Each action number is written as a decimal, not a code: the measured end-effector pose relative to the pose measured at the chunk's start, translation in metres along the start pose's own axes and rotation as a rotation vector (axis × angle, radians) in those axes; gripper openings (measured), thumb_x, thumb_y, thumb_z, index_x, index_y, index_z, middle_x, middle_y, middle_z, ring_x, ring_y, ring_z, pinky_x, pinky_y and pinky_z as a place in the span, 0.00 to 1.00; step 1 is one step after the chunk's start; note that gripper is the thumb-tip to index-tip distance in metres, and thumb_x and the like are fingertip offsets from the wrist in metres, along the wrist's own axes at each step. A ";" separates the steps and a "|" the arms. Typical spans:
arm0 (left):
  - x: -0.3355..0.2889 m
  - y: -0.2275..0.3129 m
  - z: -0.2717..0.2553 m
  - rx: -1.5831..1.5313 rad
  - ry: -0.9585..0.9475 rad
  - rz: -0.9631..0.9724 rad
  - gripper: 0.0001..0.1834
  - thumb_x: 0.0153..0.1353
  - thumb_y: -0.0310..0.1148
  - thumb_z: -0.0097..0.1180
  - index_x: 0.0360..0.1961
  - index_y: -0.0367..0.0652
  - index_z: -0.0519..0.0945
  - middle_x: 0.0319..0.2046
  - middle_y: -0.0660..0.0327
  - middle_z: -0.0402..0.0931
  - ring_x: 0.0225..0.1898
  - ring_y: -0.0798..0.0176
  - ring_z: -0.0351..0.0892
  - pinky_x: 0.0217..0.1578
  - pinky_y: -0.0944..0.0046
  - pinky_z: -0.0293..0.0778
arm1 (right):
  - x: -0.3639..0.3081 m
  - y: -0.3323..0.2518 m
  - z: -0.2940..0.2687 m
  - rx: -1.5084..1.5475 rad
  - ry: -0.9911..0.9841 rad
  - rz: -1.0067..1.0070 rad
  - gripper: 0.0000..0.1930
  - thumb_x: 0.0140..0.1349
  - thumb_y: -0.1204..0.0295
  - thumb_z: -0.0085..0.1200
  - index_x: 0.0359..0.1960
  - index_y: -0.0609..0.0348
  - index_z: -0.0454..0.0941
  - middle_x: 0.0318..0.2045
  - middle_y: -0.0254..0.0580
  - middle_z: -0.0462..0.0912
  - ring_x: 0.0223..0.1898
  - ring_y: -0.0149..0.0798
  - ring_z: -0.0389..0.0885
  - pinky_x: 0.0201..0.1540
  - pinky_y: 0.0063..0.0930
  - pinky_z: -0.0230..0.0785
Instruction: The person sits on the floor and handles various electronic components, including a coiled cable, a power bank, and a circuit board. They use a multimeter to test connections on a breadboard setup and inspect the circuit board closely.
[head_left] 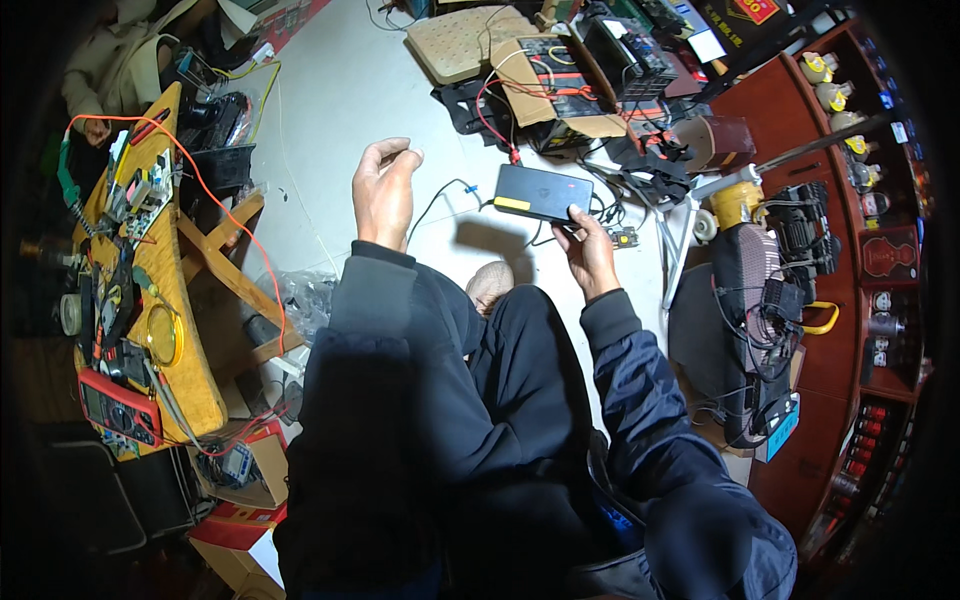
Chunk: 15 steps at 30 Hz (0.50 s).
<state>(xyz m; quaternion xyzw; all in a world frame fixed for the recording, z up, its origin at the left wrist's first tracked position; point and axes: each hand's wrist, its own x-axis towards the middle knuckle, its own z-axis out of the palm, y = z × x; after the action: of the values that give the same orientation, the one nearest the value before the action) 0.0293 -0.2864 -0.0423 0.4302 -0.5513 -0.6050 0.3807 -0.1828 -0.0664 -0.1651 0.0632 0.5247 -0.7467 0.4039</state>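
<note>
My right hand [589, 250] grips the near right edge of a black, brick-shaped power adapter [545, 194], its thumb on top. The adapter has a yellow label at its left corner and a small red light or mark near its right end. Cables leave it at both ends, and a red plug [515, 157] is just beyond its far edge. My left hand [384, 195] is raised to the left of the adapter, fingers loosely bent and thumb apart, with nothing visible in it. Between the hands, a thin black cable [432, 208] with a blue piece curves over the floor.
On the left, a yellow workbench [205, 398] bears a red multimeter [119, 407], tools and circuit boards. An orange cable [240, 225] hangs from it. Ahead stands an open cardboard box [520, 92] of batteries and wires. Red-brown cabinets [790, 140] line the right. Another person's hand [97, 131] shows far left.
</note>
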 end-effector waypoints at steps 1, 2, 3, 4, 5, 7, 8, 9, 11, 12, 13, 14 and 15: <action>-0.001 -0.001 -0.002 0.023 -0.022 -0.005 0.20 0.59 0.32 0.63 0.50 0.32 0.80 0.44 0.55 0.81 0.48 0.63 0.78 0.52 0.64 0.73 | 0.019 0.007 -0.007 0.010 -0.002 0.005 0.10 0.72 0.67 0.57 0.47 0.59 0.77 0.47 0.41 0.81 0.52 0.39 0.80 0.61 0.38 0.75; -0.002 -0.001 -0.002 0.033 -0.048 0.019 0.19 0.60 0.31 0.62 0.50 0.32 0.80 0.44 0.55 0.81 0.48 0.64 0.78 0.51 0.64 0.73 | 0.037 0.012 -0.013 0.006 0.085 0.031 0.10 0.71 0.67 0.58 0.47 0.59 0.78 0.46 0.41 0.81 0.51 0.38 0.81 0.59 0.36 0.76; -0.002 -0.001 -0.001 0.067 -0.091 0.016 0.17 0.61 0.30 0.62 0.49 0.32 0.80 0.42 0.55 0.81 0.46 0.65 0.79 0.50 0.66 0.73 | 0.054 0.017 -0.020 0.014 0.097 0.039 0.10 0.70 0.70 0.59 0.46 0.62 0.77 0.47 0.43 0.78 0.51 0.38 0.78 0.57 0.34 0.76; -0.004 -0.001 0.001 0.160 -0.158 0.045 0.14 0.63 0.29 0.60 0.49 0.35 0.81 0.37 0.62 0.79 0.41 0.69 0.74 0.49 0.69 0.70 | 0.068 0.023 -0.026 0.010 0.095 0.039 0.10 0.70 0.69 0.58 0.46 0.62 0.77 0.45 0.42 0.79 0.48 0.37 0.79 0.54 0.33 0.77; -0.006 -0.001 0.003 0.201 -0.243 -0.003 0.14 0.63 0.29 0.61 0.48 0.35 0.80 0.35 0.64 0.77 0.40 0.70 0.73 0.47 0.69 0.70 | 0.084 0.030 -0.030 -0.021 0.122 0.054 0.10 0.71 0.69 0.58 0.46 0.62 0.78 0.44 0.41 0.80 0.46 0.36 0.79 0.51 0.32 0.78; -0.008 0.000 0.007 0.280 -0.414 -0.061 0.12 0.64 0.29 0.61 0.46 0.35 0.80 0.33 0.67 0.75 0.36 0.72 0.72 0.42 0.71 0.70 | 0.115 0.041 -0.039 -0.072 0.122 0.091 0.12 0.72 0.66 0.58 0.48 0.62 0.78 0.43 0.41 0.82 0.43 0.35 0.82 0.47 0.27 0.80; -0.010 0.001 0.009 0.395 -0.476 -0.055 0.12 0.63 0.28 0.61 0.46 0.35 0.79 0.32 0.66 0.75 0.35 0.72 0.72 0.41 0.70 0.70 | 0.131 0.049 -0.042 -0.062 0.137 0.110 0.12 0.72 0.65 0.58 0.47 0.62 0.78 0.42 0.41 0.82 0.42 0.35 0.82 0.45 0.26 0.80; -0.011 0.003 0.011 0.498 -0.531 -0.027 0.12 0.63 0.27 0.62 0.46 0.36 0.79 0.31 0.65 0.75 0.34 0.72 0.72 0.39 0.70 0.71 | 0.147 0.057 -0.045 -0.057 0.137 0.119 0.10 0.73 0.67 0.56 0.46 0.62 0.78 0.40 0.40 0.81 0.40 0.33 0.80 0.42 0.25 0.79; -0.014 0.006 0.015 0.527 -0.590 0.040 0.13 0.61 0.30 0.64 0.46 0.38 0.79 0.31 0.59 0.77 0.35 0.66 0.77 0.40 0.66 0.74 | 0.176 0.075 -0.049 -0.077 0.169 0.144 0.09 0.74 0.68 0.54 0.46 0.61 0.78 0.39 0.39 0.81 0.36 0.31 0.79 0.36 0.22 0.78; -0.014 0.007 0.018 0.534 -0.603 -0.018 0.13 0.61 0.31 0.65 0.45 0.39 0.79 0.32 0.57 0.78 0.36 0.63 0.79 0.40 0.63 0.75 | 0.188 0.082 -0.051 -0.044 0.113 0.163 0.10 0.74 0.67 0.54 0.46 0.61 0.78 0.39 0.39 0.82 0.35 0.31 0.79 0.36 0.22 0.79; -0.012 0.009 0.019 0.547 -0.641 -0.015 0.14 0.61 0.32 0.65 0.45 0.39 0.78 0.33 0.57 0.79 0.37 0.61 0.80 0.40 0.62 0.75 | 0.198 0.090 -0.053 -0.021 0.089 0.190 0.10 0.74 0.67 0.54 0.46 0.61 0.77 0.39 0.39 0.82 0.34 0.32 0.80 0.36 0.21 0.79; -0.009 0.011 0.021 0.551 -0.679 0.015 0.14 0.61 0.32 0.65 0.45 0.39 0.78 0.33 0.56 0.79 0.37 0.60 0.81 0.41 0.61 0.76 | 0.207 0.098 -0.055 -0.009 0.113 0.225 0.11 0.74 0.66 0.54 0.46 0.61 0.77 0.39 0.40 0.82 0.33 0.32 0.80 0.36 0.21 0.79; -0.007 0.013 0.022 0.555 -0.720 0.044 0.14 0.61 0.33 0.65 0.45 0.39 0.78 0.34 0.55 0.80 0.38 0.58 0.82 0.41 0.60 0.76 | 0.215 0.103 -0.057 0.001 0.104 0.242 0.12 0.74 0.65 0.54 0.47 0.63 0.77 0.39 0.41 0.83 0.33 0.33 0.83 0.36 0.20 0.81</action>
<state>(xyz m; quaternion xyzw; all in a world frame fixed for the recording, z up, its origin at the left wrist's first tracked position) 0.0109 -0.2740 -0.0279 0.2664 -0.7989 -0.5372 0.0480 -0.2753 -0.1473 -0.3772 0.1646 0.5332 -0.6886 0.4632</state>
